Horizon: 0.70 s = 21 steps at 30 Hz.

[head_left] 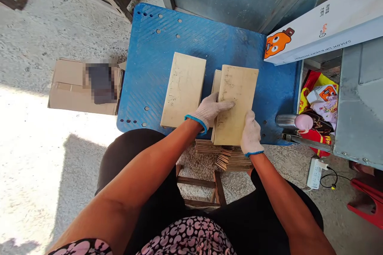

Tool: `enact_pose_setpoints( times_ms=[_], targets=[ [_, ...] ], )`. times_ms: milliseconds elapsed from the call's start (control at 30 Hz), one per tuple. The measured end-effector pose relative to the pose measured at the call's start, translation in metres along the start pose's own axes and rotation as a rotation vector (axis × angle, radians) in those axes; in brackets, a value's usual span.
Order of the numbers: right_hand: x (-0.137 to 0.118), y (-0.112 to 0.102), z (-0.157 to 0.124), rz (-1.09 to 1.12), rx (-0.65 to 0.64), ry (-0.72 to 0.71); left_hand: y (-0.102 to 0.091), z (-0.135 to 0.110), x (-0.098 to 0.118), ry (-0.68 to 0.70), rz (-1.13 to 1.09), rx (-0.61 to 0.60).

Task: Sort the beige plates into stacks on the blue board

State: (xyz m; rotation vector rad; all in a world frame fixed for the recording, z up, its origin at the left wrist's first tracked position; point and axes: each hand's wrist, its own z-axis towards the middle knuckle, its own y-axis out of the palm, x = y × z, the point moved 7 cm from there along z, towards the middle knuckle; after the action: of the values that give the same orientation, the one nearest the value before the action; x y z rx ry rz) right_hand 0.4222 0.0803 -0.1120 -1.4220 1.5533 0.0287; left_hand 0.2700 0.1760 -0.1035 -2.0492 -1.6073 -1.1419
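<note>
Both hands wear white knitted gloves with blue cuffs. My left hand (209,109) lies on the left edge of a pale wooden board (236,103), fingers stretched across its face and thumb beneath. My right hand (250,133) grips the same board at its near right corner. That board tops a small stack on a blue perforated platform (149,67). A second stack of boards (183,89) lies just to the left. More thin wooden pieces (230,157) are piled below the platform's near edge.
A flattened cardboard box (68,87) lies on the concrete floor at left. A white printed carton (323,24) leans at the upper right. A metal flask (287,121), snack bags (320,99), a power strip (314,171) and a grey machine (362,99) crowd the right side.
</note>
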Motion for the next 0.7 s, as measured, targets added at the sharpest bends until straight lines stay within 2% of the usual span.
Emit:
enact_pose_setpoints(
  times_ms=[67,200,300,400,467,533,700],
  targets=[
    [-0.005,0.001,-0.015,0.063,-0.05,-0.04,0.005,-0.01,0.007,-0.016,-0.132,-0.075],
    [-0.012,-0.004,-0.024,0.193,-0.195,-0.117,0.008,-0.026,0.004,-0.057,-0.271,-0.084],
    [-0.034,-0.033,-0.014,0.223,-0.157,-0.254,0.012,-0.04,-0.004,-0.074,-0.261,-0.11],
    [-0.07,-0.066,-0.012,0.3,-0.201,-0.469,0.019,-0.056,-0.016,-0.1,-0.173,-0.19],
    [-0.086,-0.075,-0.017,0.155,-0.306,-0.536,0.027,-0.065,-0.025,-0.111,-0.112,-0.272],
    [-0.088,-0.075,-0.023,-0.049,-0.413,-0.526,0.032,-0.07,-0.033,-0.087,-0.044,-0.337],
    [-0.064,-0.065,-0.031,-0.432,-0.583,-0.375,0.037,-0.074,-0.048,-0.053,0.16,-0.424]
  ],
)
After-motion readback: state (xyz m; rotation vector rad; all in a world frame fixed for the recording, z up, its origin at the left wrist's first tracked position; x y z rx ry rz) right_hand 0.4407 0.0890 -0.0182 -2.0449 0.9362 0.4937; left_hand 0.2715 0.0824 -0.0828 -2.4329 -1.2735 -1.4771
